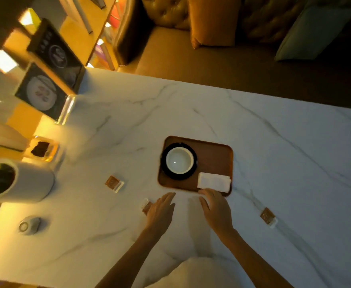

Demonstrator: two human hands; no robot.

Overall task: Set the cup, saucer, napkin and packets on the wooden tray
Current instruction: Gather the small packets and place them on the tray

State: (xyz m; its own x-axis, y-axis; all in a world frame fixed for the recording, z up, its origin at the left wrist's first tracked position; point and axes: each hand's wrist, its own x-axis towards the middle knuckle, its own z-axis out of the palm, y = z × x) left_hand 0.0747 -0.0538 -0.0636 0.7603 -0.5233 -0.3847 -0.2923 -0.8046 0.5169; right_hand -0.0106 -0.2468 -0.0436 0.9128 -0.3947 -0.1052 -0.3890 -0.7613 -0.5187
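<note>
Nearest the camera, both bare forearms reach out over the marble tabletop [274, 142]. The left hand [160, 213] lies flat and spread, fingers loose, its grip closed on nothing, though its edge touches or partly covers a brown packet [146, 205] just beside it. The right hand [217, 210] is also open, its fingertips [203, 191] at the near edge of the white napkin [214, 182]; whether it still touches the napkin cannot be told, and it holds nothing else.

Just beyond the hands sits the wooden tray [214, 156]. The cup [179, 160] stands upright on the dark saucer [166, 172] in the tray's left half, and the napkin lies on the near right corner, its edge close to the tray's rim. By this showing, cup, saucer and napkin are placed; the packets appear to be what is left.

Three packets lie off the tray: the one at the left hand, a second packet [114, 183] farther left, and a third packet [268, 217] well apart on the right. The tray's right half is bare wood, likely room enough for them.

Farther left stand a white cylindrical container [31, 181], a small round object [30, 225] and a glass dish [43, 149], none between the hands and the packets. Menu stands [43, 94] rise behind, and a sofa with cushions [212, 21] lies beyond the far edge.
</note>
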